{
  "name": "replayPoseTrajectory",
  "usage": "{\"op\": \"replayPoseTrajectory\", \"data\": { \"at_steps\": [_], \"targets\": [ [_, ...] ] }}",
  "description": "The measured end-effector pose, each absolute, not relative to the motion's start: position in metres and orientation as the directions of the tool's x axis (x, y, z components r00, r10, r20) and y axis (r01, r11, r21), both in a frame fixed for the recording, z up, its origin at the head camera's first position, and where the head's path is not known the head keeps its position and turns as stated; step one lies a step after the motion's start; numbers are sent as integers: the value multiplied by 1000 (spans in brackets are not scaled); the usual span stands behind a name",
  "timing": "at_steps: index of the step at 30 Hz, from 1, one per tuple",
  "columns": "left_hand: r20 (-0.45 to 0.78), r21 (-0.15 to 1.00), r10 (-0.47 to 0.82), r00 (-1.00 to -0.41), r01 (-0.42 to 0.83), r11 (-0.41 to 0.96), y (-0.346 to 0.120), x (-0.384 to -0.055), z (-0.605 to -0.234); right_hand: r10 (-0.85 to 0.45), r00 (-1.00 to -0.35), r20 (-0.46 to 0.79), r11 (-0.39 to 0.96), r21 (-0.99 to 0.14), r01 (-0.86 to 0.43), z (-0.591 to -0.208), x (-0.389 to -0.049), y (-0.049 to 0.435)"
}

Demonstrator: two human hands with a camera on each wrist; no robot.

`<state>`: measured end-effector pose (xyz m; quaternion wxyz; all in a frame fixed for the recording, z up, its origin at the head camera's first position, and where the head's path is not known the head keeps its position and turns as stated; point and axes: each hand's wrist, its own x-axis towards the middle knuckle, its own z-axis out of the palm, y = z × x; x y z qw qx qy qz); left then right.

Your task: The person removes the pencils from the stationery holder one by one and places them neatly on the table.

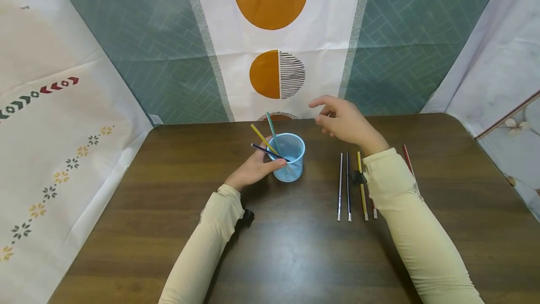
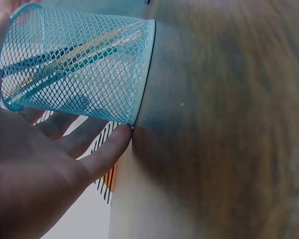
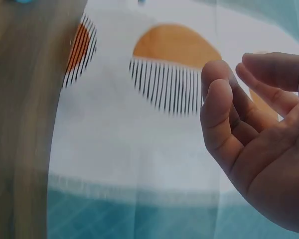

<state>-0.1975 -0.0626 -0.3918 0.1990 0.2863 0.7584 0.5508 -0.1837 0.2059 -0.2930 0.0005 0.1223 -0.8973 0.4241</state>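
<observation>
A light blue mesh pencil cup (image 1: pixel 291 172) stands upright near the table's far edge, and my left hand (image 1: pixel 253 170) holds it from the left with the thumb by the rim. Three pencils lean inside the cup: a teal pencil (image 1: pixel 271 126), a yellow pencil (image 1: pixel 258 132) and a dark blue pencil (image 1: pixel 262 148). In the left wrist view, the fingers pass behind the mesh wall (image 2: pixel 102 99). To the right of the cup, my right hand (image 1: pixel 347 121) hovers above the table, fingers loosely bent, holding nothing.
On the brown wooden table (image 1: pixel 291 257), a silvery pencil (image 1: pixel 340 186), a dark blue pencil (image 1: pixel 348 186) and a yellow pencil (image 1: pixel 363 196) lie side by side. A red pencil (image 1: pixel 408 159) shows partly beyond the right sleeve (image 1: pixel 415 233). Patterned cloth (image 1: pixel 177 60) hangs behind the table.
</observation>
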Motion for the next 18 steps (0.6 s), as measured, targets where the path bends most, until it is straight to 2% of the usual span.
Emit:
{"op": "replayPoseTrajectory", "data": {
  "at_steps": [8, 18],
  "targets": [
    [45, 953, 642, -765, 227, 203, -64, -204, -406, -386, -916, 106, 632, -693, -347, -289, -199, 152],
    [56, 944, 650, -757, 252, 211, -65, -203, -406, -455, -886, 94, 700, -576, -421, -297, -212, 122]
  ]
}}
